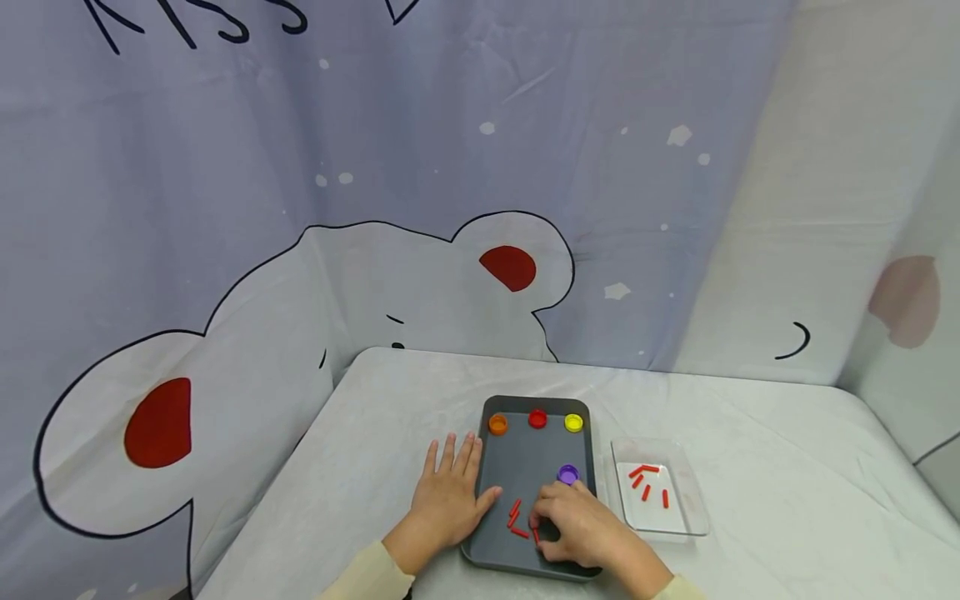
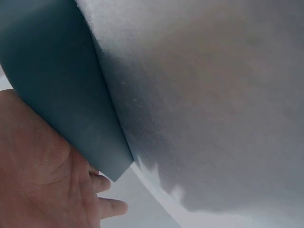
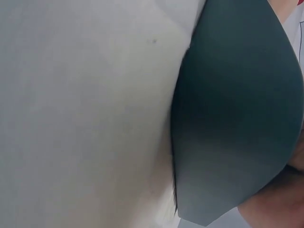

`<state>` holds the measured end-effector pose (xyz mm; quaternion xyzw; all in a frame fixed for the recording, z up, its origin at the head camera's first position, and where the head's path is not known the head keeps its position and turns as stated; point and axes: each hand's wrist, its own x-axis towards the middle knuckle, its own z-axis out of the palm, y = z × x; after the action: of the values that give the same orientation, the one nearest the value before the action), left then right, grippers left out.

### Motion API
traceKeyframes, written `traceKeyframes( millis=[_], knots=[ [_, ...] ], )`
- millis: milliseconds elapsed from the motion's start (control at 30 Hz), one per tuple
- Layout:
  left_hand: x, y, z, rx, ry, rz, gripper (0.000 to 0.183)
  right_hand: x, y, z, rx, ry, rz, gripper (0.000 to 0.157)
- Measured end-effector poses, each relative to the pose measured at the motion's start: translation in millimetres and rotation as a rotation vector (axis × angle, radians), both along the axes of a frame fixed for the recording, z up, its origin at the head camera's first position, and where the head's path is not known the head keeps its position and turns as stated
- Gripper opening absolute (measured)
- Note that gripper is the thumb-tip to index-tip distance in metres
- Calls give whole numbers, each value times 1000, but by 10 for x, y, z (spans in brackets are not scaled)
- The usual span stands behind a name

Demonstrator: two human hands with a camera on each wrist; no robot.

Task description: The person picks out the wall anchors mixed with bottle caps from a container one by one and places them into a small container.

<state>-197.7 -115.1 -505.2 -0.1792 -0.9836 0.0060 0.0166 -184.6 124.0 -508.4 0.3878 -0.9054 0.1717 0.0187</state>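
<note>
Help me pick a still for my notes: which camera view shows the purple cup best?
The head view: it looks down on the purple cup, showing its round rim on the gray tray, just beyond the right hand. Neither wrist view shows any of it.

A lavender-and-white fabric backdrop (image 1: 420,125) fills the upper frame, with black handwritten-style lettering (image 1: 178,25) at upper left and a black-outlined white bear-like figure (image 1: 420,283) at centre left. A white cloth-covered table (image 1: 787,483) spreads across the lower right.
</note>
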Motion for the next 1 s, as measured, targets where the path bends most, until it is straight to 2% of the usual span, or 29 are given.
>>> traceKeyframes(
  millis=[167,400,567,800,1000],
  knots=[
    [-8,-8,-22,-4,-4,2,79,-13,26,-8,-69,-39,7,16],
    [-5,-5,-24,6,1,7,79,-48,92,-12,-326,-137,91,15],
    [-7,-5,-31,10,3,11,80,-35,181,29,-444,-141,118,17],
    [-12,-6,-20,1,-1,9,79,17,408,165,-538,-122,70,18],
    [-17,-9,-29,18,-6,6,79,33,647,279,-557,-38,6,23]
  ],
)
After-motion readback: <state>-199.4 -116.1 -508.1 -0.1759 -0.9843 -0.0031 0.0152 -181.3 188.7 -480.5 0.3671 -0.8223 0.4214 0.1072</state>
